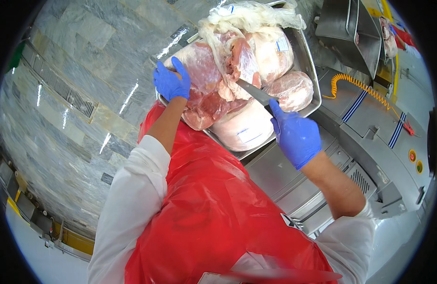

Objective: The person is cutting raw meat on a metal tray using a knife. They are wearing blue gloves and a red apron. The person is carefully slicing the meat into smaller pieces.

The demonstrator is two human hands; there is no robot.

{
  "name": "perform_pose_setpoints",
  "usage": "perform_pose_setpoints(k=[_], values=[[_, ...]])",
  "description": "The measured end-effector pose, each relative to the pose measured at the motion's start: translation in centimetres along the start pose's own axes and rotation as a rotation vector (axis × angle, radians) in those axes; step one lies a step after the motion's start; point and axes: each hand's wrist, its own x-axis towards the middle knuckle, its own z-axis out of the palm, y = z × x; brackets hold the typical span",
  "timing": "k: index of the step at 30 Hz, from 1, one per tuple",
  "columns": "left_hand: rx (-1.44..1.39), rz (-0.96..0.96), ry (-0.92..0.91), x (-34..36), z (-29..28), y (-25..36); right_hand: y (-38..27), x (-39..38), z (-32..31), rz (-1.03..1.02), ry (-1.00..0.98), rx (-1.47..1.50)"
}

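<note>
Meat cuts (204,68), partly film-wrapped, fill a metal tray (317,99). Left hand (173,81) spreads against one; right hand (296,135) grips a knife (256,92).

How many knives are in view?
1: a knife, held in the right hand, its tip at the raw meat. Others could be hidden from this view.

Pretty full metal tray (315,71), and it's carrying a bunch of meat (271,56). A pale chunk (244,128) is sitting at the near end, a reddish chunk (202,68) is filling the left side, and a roundish chunk (290,90) is hugging the right. Crumpled plastic (254,16) is draping over the far end.
</note>
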Motion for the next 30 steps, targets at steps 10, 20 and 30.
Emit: perform_pose_setpoints(k=[10,20,30], values=[[-0.020,0.025,-0.018,0.0,-0.1,-0.5,0.7,-4.3,20.3,0.181,0.356,0.209],[0.069,0.824,-0.253,-2.5,-3.5,8.1,-1.2,-9.7,9.5,0.376,0.143,0.322],[-0.005,0.650,-0.553,-1.6,0.7,6.2,-3.4,-10.9,4.7,0.348,0.288,0.307]])
